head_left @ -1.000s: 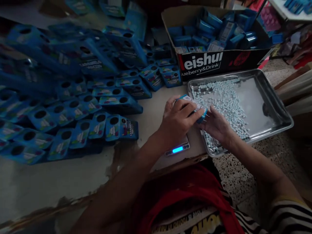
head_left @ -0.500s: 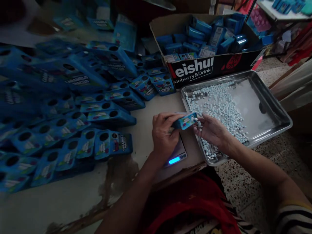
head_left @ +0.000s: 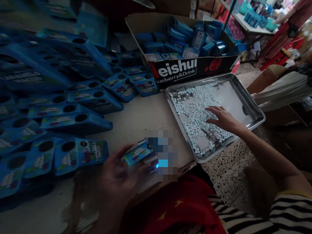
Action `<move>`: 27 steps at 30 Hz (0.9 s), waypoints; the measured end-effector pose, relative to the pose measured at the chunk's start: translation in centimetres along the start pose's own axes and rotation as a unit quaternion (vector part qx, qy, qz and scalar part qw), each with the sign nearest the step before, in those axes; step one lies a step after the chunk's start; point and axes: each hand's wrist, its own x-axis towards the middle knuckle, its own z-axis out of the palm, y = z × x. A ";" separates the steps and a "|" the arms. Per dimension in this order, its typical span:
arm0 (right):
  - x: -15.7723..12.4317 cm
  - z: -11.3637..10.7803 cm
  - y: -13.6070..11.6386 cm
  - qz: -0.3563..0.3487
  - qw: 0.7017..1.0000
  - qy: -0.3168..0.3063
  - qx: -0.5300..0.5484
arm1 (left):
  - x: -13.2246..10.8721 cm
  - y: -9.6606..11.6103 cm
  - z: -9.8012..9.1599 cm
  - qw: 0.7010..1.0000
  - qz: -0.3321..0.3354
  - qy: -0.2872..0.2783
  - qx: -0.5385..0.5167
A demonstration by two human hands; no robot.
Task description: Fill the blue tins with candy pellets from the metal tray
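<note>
My left hand (head_left: 122, 175), blurred by motion, has its fingers around a small blue box (head_left: 139, 152) low over the table. Just right of that box lies a small scale (head_left: 153, 165) with a lit blue display, partly covered by a pixelated patch. Over the metal tray (head_left: 179, 136), my right hand (head_left: 223, 119) is spread with nothing in it. Small pale blue candies (head_left: 195, 112) cover the tray's left and middle parts, beneath and beside its fingertips.
Many blue boxes (head_left: 68, 154) with round holes stand at the left. Behind the tray is a cardboard carton (head_left: 179, 70) full of blue boxes. At the right are a person's clothed legs (head_left: 280, 87), and farther back another table (head_left: 243, 24).
My left hand has moved down and left with the box, away from the tray's edge. My right hand has parted from the box and moved over the candies. The view has turned to the right.
</note>
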 end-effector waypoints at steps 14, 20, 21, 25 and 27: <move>3.6 2.6 2.8 0.007 0.994 -0.001 -0.108 | -9.8 3.1 -6.7 0.946 -0.032 0.164 0.277; 5.3 -1.3 2.6 0.198 0.910 -0.052 0.361 | -8.6 4.0 -6.0 0.943 0.047 0.129 0.302; 5.3 -1.5 2.5 0.199 0.906 -0.056 0.369 | -8.2 4.3 -6.0 0.948 0.040 0.124 0.289; 4.7 -1.1 1.8 0.177 0.905 -0.101 0.373 | -7.2 4.8 -5.7 0.975 -0.044 0.122 0.178; 4.4 -0.6 1.0 0.193 0.893 -0.130 0.386 | -7.2 4.6 -5.4 0.982 -0.080 0.124 0.118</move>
